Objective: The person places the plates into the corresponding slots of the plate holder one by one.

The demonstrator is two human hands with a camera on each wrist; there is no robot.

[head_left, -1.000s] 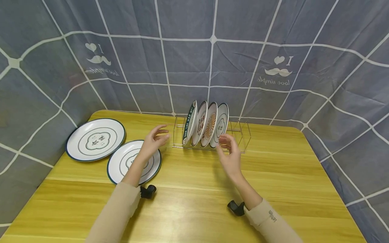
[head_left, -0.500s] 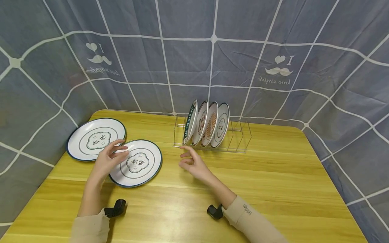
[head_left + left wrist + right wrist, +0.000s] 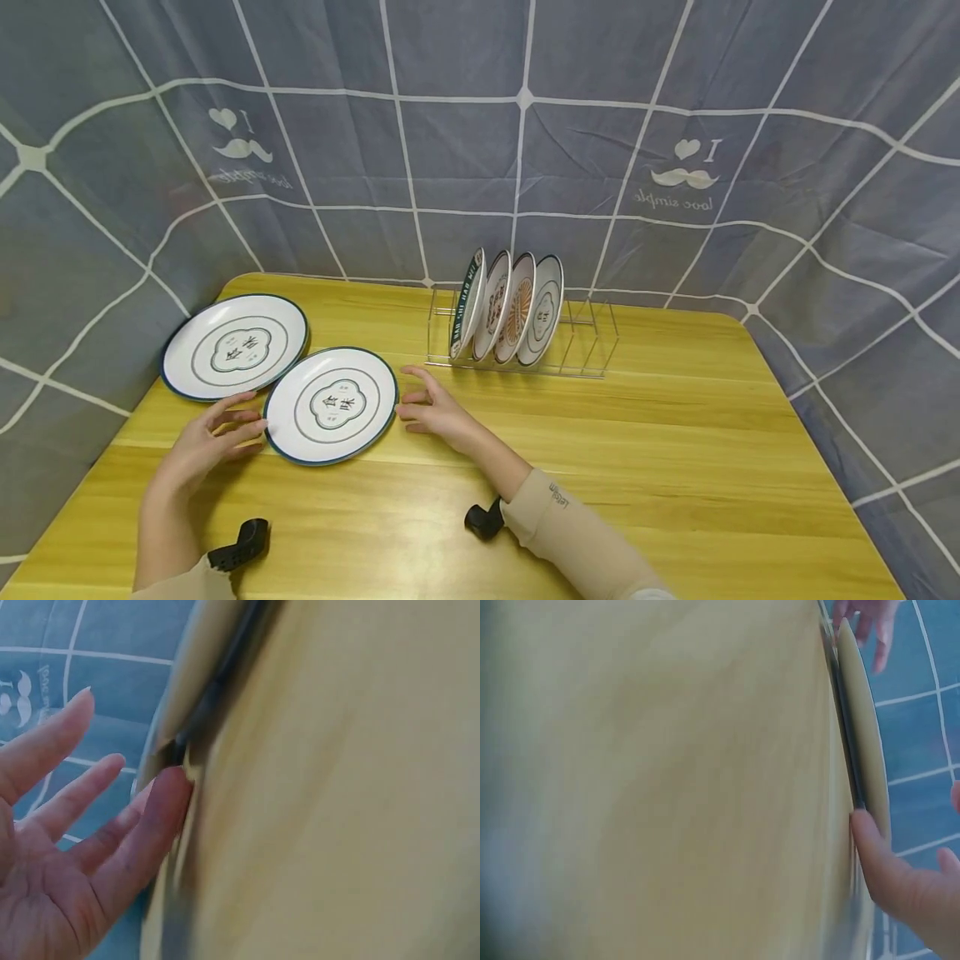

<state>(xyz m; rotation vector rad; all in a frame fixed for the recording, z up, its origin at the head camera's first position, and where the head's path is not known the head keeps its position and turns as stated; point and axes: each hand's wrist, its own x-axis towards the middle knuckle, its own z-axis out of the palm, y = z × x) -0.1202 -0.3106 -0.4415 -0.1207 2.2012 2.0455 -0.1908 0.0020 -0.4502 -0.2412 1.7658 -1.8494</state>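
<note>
A white plate with a dark blue rim (image 3: 332,407) lies flat on the table, with a hand at either side of it. My left hand (image 3: 212,446) is at its left edge, fingers spread and loosely bent. My right hand (image 3: 442,417) is at the right edge, fingers apart. In the right wrist view the thumb (image 3: 877,859) appears at or very near the plate's edge (image 3: 866,735). The left wrist view has a fingertip (image 3: 171,791) close by the rim; contact is uncertain there. Neither hand grips anything.
Another blue-rimmed plate (image 3: 236,346) lies behind, to the left. Several plates, one with a green band (image 3: 467,304), stand upright in a wire rack (image 3: 577,367) at the back. A grey curtain (image 3: 465,150) hangs beyond the wooden table (image 3: 675,467).
Both hands have come away from the rack and moved left and toward the table's front, ending on either side of the nearer plate. The plates have stayed in place.
</note>
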